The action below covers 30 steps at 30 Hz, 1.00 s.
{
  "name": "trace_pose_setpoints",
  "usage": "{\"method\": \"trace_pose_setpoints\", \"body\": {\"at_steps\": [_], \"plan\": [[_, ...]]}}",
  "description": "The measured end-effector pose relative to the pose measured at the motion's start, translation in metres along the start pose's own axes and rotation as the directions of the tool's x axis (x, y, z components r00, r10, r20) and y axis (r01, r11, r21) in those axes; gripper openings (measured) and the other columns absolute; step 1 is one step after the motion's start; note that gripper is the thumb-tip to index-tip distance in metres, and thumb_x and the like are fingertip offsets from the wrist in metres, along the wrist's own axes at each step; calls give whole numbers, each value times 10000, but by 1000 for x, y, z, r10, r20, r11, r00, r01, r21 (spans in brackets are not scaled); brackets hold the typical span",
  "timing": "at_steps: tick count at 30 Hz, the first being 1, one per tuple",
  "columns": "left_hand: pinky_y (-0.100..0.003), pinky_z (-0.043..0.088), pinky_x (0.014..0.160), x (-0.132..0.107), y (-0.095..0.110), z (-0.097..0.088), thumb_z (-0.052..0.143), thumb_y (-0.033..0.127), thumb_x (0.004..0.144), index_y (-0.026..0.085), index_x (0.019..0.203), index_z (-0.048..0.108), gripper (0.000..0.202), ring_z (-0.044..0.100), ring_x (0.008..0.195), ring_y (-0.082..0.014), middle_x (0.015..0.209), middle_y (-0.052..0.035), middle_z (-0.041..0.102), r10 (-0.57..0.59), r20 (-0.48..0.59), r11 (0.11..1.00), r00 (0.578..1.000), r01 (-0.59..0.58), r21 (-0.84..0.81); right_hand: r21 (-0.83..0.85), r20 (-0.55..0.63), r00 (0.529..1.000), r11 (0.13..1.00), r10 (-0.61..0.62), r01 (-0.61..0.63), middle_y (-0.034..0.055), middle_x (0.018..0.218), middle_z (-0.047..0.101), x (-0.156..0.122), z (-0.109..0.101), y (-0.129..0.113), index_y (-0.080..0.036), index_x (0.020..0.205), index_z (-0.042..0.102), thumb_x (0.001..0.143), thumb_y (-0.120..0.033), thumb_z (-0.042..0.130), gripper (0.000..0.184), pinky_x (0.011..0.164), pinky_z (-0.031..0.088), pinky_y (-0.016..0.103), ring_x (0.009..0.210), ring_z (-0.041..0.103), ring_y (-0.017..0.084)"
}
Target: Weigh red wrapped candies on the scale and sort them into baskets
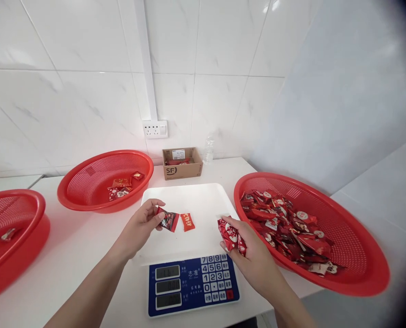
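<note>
My left hand point(143, 223) pinches a dark red and black candy packet point(170, 220) over the left side of the white scale pan point(196, 196). A small orange-red candy packet point(187, 222) lies on the pan, just right of the held one. At the pan's right edge, my right hand point(247, 246) is closed around red candy packets point(229, 233) with white lettering; how many is partly hidden by the fingers. Below the pan is the scale's blue panel point(192, 284), with number keys and three small displays.
On the right, a large red basket point(356, 237) holds many red candy packets point(291, 228). Another red basket point(83, 182) at the left back has several packets; a third point(15, 200) stands far left. A cardboard box point(184, 171) and a clear plastic bottle point(209, 150) are by the tiled wall.
</note>
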<state>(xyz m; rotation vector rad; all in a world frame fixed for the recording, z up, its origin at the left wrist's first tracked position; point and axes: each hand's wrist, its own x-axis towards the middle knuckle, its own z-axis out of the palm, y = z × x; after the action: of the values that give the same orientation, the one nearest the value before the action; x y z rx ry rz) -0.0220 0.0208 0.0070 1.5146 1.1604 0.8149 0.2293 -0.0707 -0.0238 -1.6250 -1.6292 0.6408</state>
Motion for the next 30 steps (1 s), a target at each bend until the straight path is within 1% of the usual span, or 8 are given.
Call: {"method": "trace_pose_setpoints", "body": {"at_steps": [8, 13, 17, 20, 22, 25, 28, 30], "plan": [[-309, 425, 683, 0, 1, 5, 494, 425, 812, 259, 1014, 561, 270, 574, 767, -197, 895, -17, 640, -69, 104, 904, 992, 18, 427, -21, 21, 1000, 1000, -1, 1, 29, 1312, 483, 0, 2, -2, -313, 1277, 427, 855, -294, 471, 424, 1047, 340, 412, 1242, 419, 193], [-376, 418, 855, 2, -3, 12, 466, 323, 839, 255, 1075, 609, 284, 509, 1053, -256, 1079, -57, 605, 153, 75, 775, 985, -167, 610, -27, 20, 1000, 1000, -3, 3, 41, 1297, 495, 1, 4, -4, -303, 1275, 437, 845, -267, 474, 433, 1035, 354, 423, 1233, 431, 208], [-388, 424, 878, 7, -2, 27, 464, 253, 858, 258, 1074, 627, 271, 486, 1059, -245, 1067, -61, 600, 270, 289, 670, 918, -395, 629, -40, 18, 999, 999, -34, 35, 50, 1282, 509, 3, 6, -5, -290, 1271, 447, 840, -261, 475, 433, 1027, 365, 429, 1219, 448, 215], [-438, 415, 882, 12, 0, 35, 481, 224, 852, 228, 1063, 641, 265, 480, 1053, -273, 1086, -96, 584, 281, 323, 568, 904, -427, 703, -56, 6, 999, 998, -42, 42, 59, 1287, 506, 3, 4, -4, -282, 1276, 445, 838, -256, 475, 440, 1030, 359, 443, 1222, 446, 223], [-466, 400, 897, 13, 4, 38, 472, 232, 862, 197, 1052, 646, 261, 467, 1067, -289, 1097, -117, 579, 293, 286, 566, 912, -407, 717, -69, -12, 999, 997, -34, 33, 64, 1284, 506, 2, 1, -4, -281, 1279, 444, 841, -251, 471, 440, 1023, 364, 452, 1221, 448, 228], [-464, 398, 914, 1, 11, 43, 505, 351, 861, 201, 1183, 570, 361, 466, 1084, -282, 1143, -119, 565, 268, 276, 744, 923, -380, 550, -83, -21, 998, 995, -58, 56, 59, 1267, 511, -2, -1, -6, -292, 1275, 443, 839, -225, 466, 442, 1003, 388, 443, 1208, 459, 225], [-438, 440, 887, -22, 12, 54, 547, 468, 823, 270, 1417, 241, 697, 500, 1094, -262, 1260, -123, 502, 134, 414, 975, 900, -195, 107, -58, 31, 985, 984, -169, 171, 60, 1224, 522, -8, 9, -14, -303, 1280, 432, 819, -178, 472, 479, 935, 455, 402, 1130, 518, 215], [-436, 408, 948, -36, 7, 65, 556, 474, 819, 280, 1450, 78, 816, 470, 1170, -259, 1340, -129, 441, 125, 475, 978, 871, -29, -205, -25, 38, 957, 957, -289, 290, 77, 1204, 525, -12, 23, -21, -298, 1334, 362, 827, -189, 471, 530, 871, 495, 384, 1066, 549, 214]]}}
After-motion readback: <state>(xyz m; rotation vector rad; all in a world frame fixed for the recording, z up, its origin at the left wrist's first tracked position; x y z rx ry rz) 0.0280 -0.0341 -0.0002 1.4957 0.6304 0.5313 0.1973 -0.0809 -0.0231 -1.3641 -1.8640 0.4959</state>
